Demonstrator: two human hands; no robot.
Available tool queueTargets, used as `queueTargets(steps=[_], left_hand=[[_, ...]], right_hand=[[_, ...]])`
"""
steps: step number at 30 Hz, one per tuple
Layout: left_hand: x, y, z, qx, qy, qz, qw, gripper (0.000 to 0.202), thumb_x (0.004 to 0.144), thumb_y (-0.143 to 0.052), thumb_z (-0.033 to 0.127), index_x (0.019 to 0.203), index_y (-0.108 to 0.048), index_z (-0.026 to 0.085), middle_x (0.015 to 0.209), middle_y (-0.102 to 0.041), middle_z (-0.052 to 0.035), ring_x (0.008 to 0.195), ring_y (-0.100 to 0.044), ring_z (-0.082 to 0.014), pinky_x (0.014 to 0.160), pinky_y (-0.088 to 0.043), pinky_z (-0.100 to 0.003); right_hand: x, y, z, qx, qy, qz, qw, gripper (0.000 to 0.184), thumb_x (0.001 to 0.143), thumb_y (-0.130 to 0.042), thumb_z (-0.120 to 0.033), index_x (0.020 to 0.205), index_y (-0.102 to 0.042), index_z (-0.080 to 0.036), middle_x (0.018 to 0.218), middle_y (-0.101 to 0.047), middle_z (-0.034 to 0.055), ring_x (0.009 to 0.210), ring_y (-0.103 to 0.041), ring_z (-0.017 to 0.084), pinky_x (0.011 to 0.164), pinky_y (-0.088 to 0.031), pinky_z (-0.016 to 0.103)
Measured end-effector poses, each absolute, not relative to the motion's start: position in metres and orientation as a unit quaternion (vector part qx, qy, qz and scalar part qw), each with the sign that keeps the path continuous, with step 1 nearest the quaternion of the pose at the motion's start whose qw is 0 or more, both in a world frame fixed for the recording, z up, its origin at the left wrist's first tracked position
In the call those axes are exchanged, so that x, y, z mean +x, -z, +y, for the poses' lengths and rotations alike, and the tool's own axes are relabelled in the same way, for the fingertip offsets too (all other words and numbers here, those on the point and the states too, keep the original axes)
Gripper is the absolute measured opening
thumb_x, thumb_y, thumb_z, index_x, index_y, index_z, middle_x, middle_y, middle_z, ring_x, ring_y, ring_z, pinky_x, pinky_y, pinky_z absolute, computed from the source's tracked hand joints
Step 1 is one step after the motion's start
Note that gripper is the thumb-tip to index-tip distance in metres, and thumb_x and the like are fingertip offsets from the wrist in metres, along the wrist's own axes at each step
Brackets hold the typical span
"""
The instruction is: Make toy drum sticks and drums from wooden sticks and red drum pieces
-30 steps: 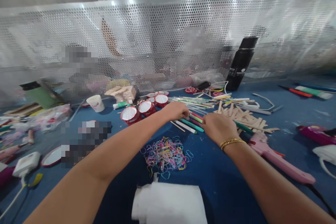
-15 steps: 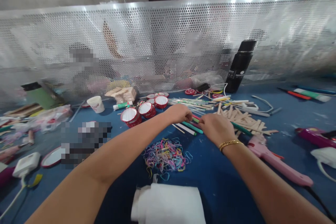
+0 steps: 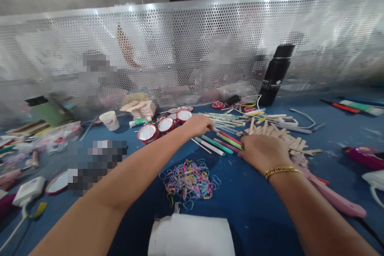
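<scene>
Several coloured sticks (image 3: 221,143), pink, green and white, lie side by side on the blue table (image 3: 249,208) between my hands. My left hand (image 3: 199,125) is closed in a pinch at their far upper end, by the pink stick. Wearing a gold bracelet, my right hand (image 3: 264,152) lies knuckles up with its fingers curled over the sticks' near ends. A loose heap of coloured rubber bands (image 3: 187,180) sits just in front of the hands.
A white foam block (image 3: 192,236) lies at the near edge. Red-rimmed round lids (image 3: 148,132) and a white cup (image 3: 109,120) stand left of my left hand. Flat wooden sticks (image 3: 280,135), a pink glue gun (image 3: 330,196) and a black bottle (image 3: 274,74) are right. A perforated metal screen (image 3: 180,48) backs the table.
My hands have drawn apart along the sticks: the right hand slid right and toward me, the left stayed near the far ends. More of the coloured sticks now shows between them.
</scene>
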State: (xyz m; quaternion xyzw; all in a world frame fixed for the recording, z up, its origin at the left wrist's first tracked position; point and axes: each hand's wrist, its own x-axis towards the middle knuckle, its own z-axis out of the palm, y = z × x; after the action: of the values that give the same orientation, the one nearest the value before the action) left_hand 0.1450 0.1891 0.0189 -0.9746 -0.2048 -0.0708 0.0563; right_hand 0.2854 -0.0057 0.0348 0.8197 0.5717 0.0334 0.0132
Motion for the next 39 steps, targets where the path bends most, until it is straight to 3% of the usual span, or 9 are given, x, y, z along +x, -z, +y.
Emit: queueTargets(steps=[6,11,17,25,32,39], left_hand=[[0.156,-0.015,0.193,-0.971,0.084,-0.2,0.099,0.025,0.084,-0.063,0.02,0.104,-0.077,0.025,0.104,-0.072,-0.0069,0.098,-0.065,-0.0224,0.081,-0.049,-0.031],[0.172,-0.017,0.193,-0.975,0.073,-0.174,0.121,0.024,0.084,-0.06,0.016,0.095,-0.08,0.024,0.1,-0.074,-0.0078,0.098,-0.064,-0.0221,0.082,-0.047,-0.031],[0.186,-0.018,0.197,-0.98,0.069,-0.157,0.104,0.019,0.077,-0.065,0.014,0.082,-0.081,0.022,0.088,-0.076,-0.0061,0.09,-0.065,-0.0196,0.076,-0.046,-0.027],[0.18,-0.016,0.204,-0.982,0.063,-0.173,0.043,0.017,0.079,-0.068,0.017,0.088,-0.08,0.025,0.087,-0.077,0.0006,0.083,-0.068,-0.0146,0.07,-0.046,-0.021],[0.152,-0.04,0.192,-0.978,0.1,-0.181,0.03,0.028,0.087,-0.059,0.017,0.11,-0.074,0.02,0.112,-0.073,-0.0059,0.104,-0.065,-0.0177,0.091,-0.046,-0.028],[0.094,-0.082,0.139,-0.982,0.12,-0.143,0.035,0.024,0.091,-0.057,0.021,0.107,-0.074,0.019,0.112,-0.073,-0.0068,0.106,-0.063,-0.0192,0.097,-0.044,-0.031]], right_hand=[[0.292,-0.037,0.001,0.817,-0.064,0.572,-0.028,0.031,0.091,-0.046,-0.028,0.098,-0.075,-0.02,0.102,-0.074,0.0135,0.101,-0.067,0.029,0.082,-0.045,0.038],[0.297,-0.028,0.012,0.823,-0.065,0.563,-0.042,0.031,0.087,-0.048,-0.017,0.096,-0.077,-0.016,0.102,-0.074,0.0171,0.101,-0.067,0.03,0.082,-0.046,0.037],[0.299,-0.019,0.022,0.828,-0.055,0.555,-0.048,0.031,0.087,-0.048,-0.016,0.1,-0.077,-0.014,0.104,-0.074,0.0184,0.099,-0.068,0.028,0.08,-0.049,0.034],[0.295,-0.014,0.026,0.825,-0.066,0.559,-0.048,0.034,0.088,-0.045,-0.016,0.104,-0.075,-0.012,0.107,-0.073,0.02,0.103,-0.067,0.026,0.084,-0.048,0.032],[0.292,-0.015,0.023,0.821,-0.049,0.568,-0.04,0.032,0.087,-0.048,-0.019,0.099,-0.077,-0.014,0.1,-0.075,0.0176,0.097,-0.069,0.029,0.076,-0.049,0.033],[0.284,-0.015,0.02,0.798,-0.037,0.6,-0.041,0.031,0.086,-0.048,-0.018,0.096,-0.078,-0.017,0.103,-0.074,0.0154,0.099,-0.068,0.026,0.079,-0.046,0.032]])
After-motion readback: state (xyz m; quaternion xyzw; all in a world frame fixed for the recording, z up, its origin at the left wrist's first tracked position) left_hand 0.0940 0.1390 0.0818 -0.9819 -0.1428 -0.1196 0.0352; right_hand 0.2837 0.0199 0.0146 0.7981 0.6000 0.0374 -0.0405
